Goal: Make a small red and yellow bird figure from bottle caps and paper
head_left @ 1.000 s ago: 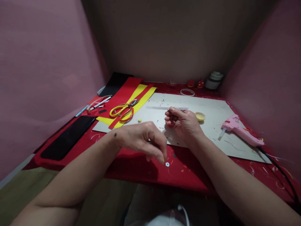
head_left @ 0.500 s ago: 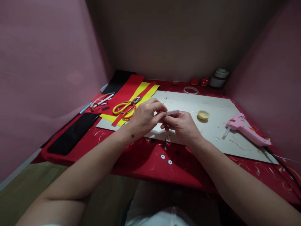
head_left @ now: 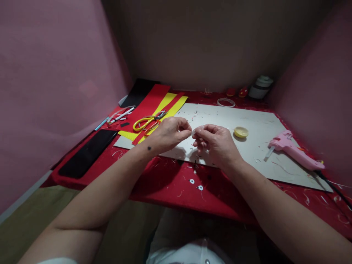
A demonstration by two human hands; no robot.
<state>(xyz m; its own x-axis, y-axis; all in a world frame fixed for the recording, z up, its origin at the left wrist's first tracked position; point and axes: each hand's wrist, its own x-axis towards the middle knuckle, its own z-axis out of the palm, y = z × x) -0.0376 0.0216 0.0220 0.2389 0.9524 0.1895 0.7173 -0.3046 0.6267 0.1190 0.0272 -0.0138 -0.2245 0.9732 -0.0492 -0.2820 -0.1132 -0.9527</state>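
Above the white board point(head_left: 255, 124), my left hand point(head_left: 173, 134) pinches thumb and forefinger together at one end of a small pale piece point(head_left: 193, 132). My right hand point(head_left: 216, 141) meets it from the other side, its fingertips closed on the same piece. The piece is mostly hidden by the fingers, so its shape cannot be made out. Two white paper eyes with black dots, one point(head_left: 191, 181) left of the other point(head_left: 200, 187), lie on the red cloth below my hands. Yellow-and-red-handled scissors point(head_left: 145, 124) rest left of my left hand.
Red sheets point(head_left: 150, 101), yellow corrugated strips point(head_left: 176, 104) and a black phone-like slab point(head_left: 88, 156) lie left. A yellow dish point(head_left: 241, 132) and pink glue gun point(head_left: 297, 152) are right. Behind stand a jar point(head_left: 260, 88) and small red figures point(head_left: 243, 91). Scraps litter the board.
My fingertips have drawn slightly apart, and the white strip that stuck out over my right fingers now barely shows. The view has shifted a little.
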